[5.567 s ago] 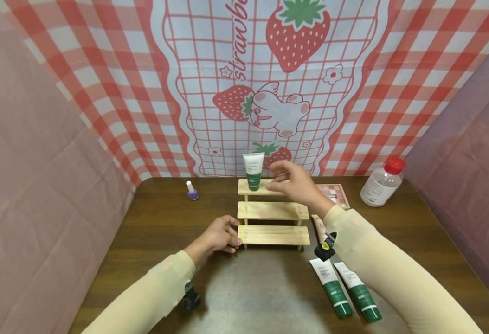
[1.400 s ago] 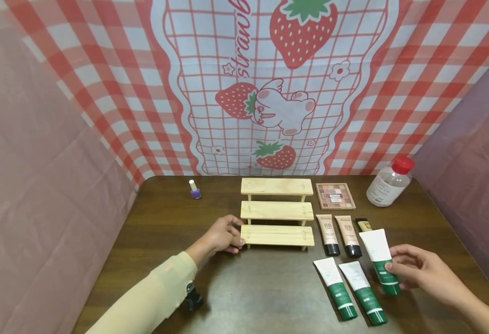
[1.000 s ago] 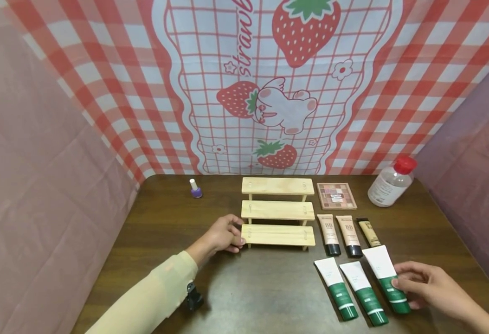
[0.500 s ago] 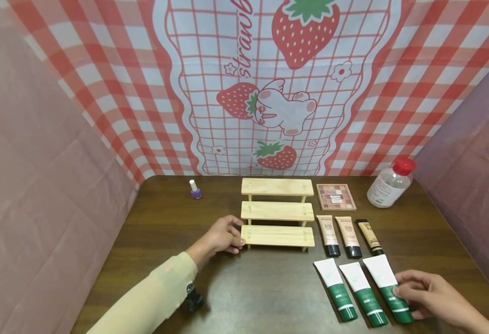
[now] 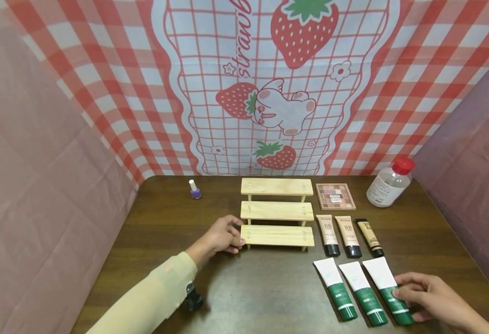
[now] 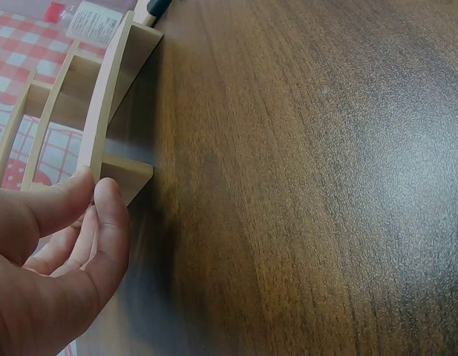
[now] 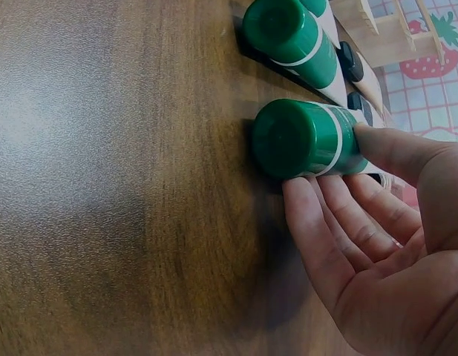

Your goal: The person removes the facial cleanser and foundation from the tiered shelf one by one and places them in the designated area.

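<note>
My left hand (image 5: 221, 235) pinches the left end of the lowest step of a three-tier wooden display stand (image 5: 277, 235); the left wrist view shows thumb and forefinger meeting at the board's end. At the lower right, my right hand (image 5: 430, 297) holds a green-and-white squeeze tube (image 5: 390, 294) between thumb and fingers. This tube lies on the table, rightmost in a row beside two like it, the middle tube (image 5: 363, 294) and the left tube (image 5: 335, 290). In the right wrist view its green cap (image 7: 284, 141) faces the camera, with the thumb on top.
Behind the row lie two BB cream tubes (image 5: 328, 235) and a small beige tube (image 5: 369, 237) with black ends. An eyeshadow palette (image 5: 335, 196) and a red-capped bottle (image 5: 388, 185) are farther back. Purple nail polish (image 5: 195, 191) stands left of the stand.
A green-and-white tube that stood on the top step is gone from there. My right hand has brought the held tube down onto the table at the row's right end. The left hand stays put.
</note>
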The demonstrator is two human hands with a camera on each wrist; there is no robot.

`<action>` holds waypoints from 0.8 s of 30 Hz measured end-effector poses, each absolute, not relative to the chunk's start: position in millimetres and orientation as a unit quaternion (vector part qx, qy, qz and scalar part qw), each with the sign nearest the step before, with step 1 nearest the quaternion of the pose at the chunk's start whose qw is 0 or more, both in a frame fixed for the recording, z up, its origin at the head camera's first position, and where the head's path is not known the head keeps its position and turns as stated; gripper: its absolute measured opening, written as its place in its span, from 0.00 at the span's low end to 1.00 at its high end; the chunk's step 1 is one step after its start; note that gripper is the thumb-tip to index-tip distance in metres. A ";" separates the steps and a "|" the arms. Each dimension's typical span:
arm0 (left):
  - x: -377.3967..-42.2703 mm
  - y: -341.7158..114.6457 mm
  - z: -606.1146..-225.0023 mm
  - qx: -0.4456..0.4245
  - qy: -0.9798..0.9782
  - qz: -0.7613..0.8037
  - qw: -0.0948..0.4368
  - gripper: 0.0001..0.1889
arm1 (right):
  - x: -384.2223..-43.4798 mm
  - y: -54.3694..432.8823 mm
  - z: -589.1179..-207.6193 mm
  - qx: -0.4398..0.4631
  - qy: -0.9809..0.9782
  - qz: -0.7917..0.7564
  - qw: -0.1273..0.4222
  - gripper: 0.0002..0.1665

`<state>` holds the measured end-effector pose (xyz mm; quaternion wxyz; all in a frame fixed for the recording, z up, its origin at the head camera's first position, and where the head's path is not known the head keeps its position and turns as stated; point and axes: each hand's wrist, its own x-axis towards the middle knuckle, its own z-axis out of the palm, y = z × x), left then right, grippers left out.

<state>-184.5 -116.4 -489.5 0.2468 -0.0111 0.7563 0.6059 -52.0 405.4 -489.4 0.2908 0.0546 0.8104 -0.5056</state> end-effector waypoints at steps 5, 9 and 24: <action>-184.2 -115.8 -490.3 -0.010 0.756 0.607 0.246 0.29 | -49.9 405.3 -490.9 0.059 0.815 -0.498 0.288 0.36; -184.2 -115.1 -489.8 -0.012 0.756 0.606 0.248 0.29 | -48.9 405.8 -491.7 0.063 0.818 -0.493 0.291 0.36; -185.7 -114.8 -489.0 -0.014 0.760 0.601 0.247 0.28 | -50.5 400.2 -487.3 0.052 0.839 -0.465 0.279 0.34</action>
